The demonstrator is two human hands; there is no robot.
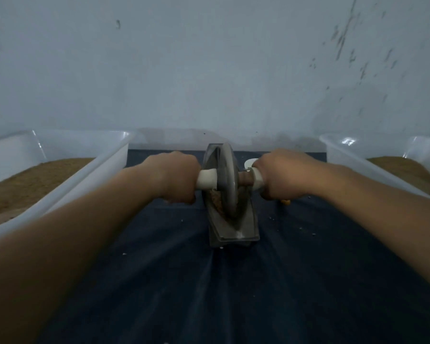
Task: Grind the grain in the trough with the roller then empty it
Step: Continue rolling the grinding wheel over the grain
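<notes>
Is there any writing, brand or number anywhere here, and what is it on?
No text can be read anywhere.
The roller, trough, left tub, right tub, cloth and wall show no words, labels or numbers.
The wall's dark flecks are marks, not letters.

Left tub (114,155) and right tub (343,155) cut by frame edges, grain (217,199) (mostly behind the roller (227,177)) barely visible
</notes>
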